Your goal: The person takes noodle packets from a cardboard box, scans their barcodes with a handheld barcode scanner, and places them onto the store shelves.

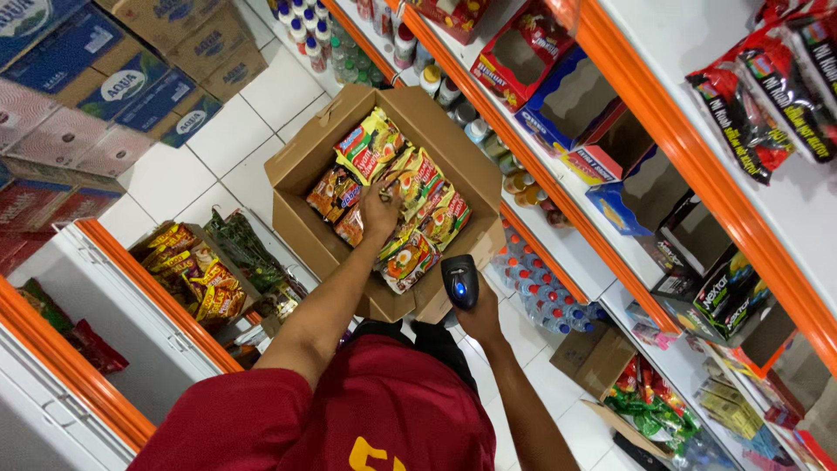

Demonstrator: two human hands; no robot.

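Head view: left hand (381, 212) rests on noodle packets (410, 218), right hand (479, 318) holds scanner (459, 281).

A brown corrugated cardboard box (301, 166) was filled with glossy noodle packets (410, 218) printed in yellow, red and green. A black handheld scanner (459, 281) was lit blue at its face. Shelf edges (488, 122) were painted orange, and white square floor tiles (227, 131) were seen.

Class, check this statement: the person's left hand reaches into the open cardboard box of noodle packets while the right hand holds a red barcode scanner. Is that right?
Not quite. The head view shows the barcode scanner in the right hand is black, not red. The left hand does reach into the open cardboard box of noodle packets.
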